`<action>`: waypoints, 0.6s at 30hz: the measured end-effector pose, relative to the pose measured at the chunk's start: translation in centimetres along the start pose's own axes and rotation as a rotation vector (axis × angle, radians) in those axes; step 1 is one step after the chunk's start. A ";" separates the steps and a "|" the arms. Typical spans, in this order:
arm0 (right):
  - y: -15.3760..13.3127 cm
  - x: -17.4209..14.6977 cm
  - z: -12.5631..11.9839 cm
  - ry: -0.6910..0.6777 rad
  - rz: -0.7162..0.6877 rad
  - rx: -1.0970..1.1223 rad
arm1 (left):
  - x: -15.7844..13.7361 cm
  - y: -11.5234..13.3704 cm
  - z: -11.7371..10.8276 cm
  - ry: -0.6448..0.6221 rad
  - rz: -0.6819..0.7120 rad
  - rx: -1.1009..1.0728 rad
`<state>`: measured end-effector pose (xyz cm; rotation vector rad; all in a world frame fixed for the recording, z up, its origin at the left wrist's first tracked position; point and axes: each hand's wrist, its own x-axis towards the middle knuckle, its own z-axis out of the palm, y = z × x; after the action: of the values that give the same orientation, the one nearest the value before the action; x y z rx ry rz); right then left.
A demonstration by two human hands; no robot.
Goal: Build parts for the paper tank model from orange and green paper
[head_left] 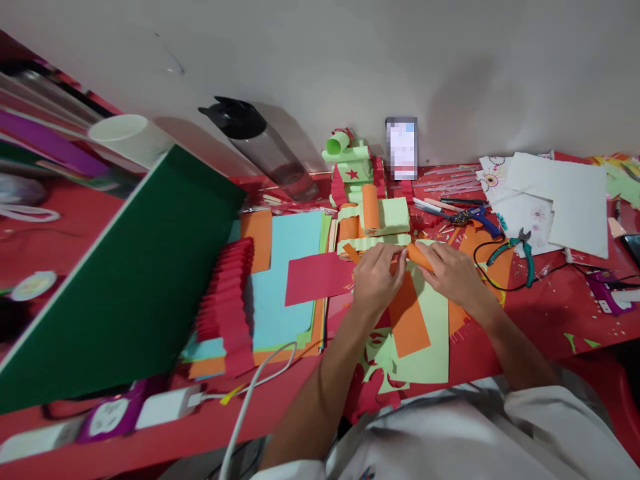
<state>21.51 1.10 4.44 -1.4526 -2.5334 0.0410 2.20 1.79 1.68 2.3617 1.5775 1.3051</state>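
Observation:
Both my hands are at an orange paper roll point(419, 257) above the pale green sheets. My right hand point(453, 273) is closed around its right end. My left hand point(377, 277) has its fingers pinched at the other end, and an orange paper strip point(351, 253) pokes out on its far side. Whether strip and roll are one piece is hidden by my fingers. Just beyond stands a paper model point(395, 217) of pale green and orange rolls and blocks. Behind that is a green and red paper model point(356, 172) with a star. A flat orange paper rectangle point(409, 317) lies below my hands.
Coloured sheets point(280, 293) and a folded red crepe strip point(235, 320) lie left, beside a leaning green board point(125, 280). A bottle point(265, 150) and a phone point(402, 148) lean at the wall. Right are a glue gun point(477, 219), pliers point(520, 253) and white cards point(575, 200).

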 end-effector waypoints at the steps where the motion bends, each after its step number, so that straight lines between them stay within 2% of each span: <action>1: 0.0 0.0 0.0 0.002 0.007 -0.008 | 0.0 0.1 -0.1 -0.002 0.005 0.014; 4: 0.1 0.0 0.1 -0.001 0.036 -0.009 | 0.0 0.3 -0.6 0.003 -0.047 0.002; 10: 1.0 0.0 0.3 0.019 0.063 0.042 | -0.4 -0.4 -2.1 -0.016 -0.274 -0.082; 14: 1.6 0.1 0.3 0.024 0.059 0.075 | -1.0 -1.3 -2.4 -0.090 -0.273 -0.111; 18: 2.0 0.1 0.5 0.071 0.040 0.112 | -1.8 -1.8 -1.6 -0.213 -0.198 -0.165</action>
<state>23.02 2.27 3.75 -1.4356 -2.4045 0.1330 -0.43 0.66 0.81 2.1055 1.5306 1.0610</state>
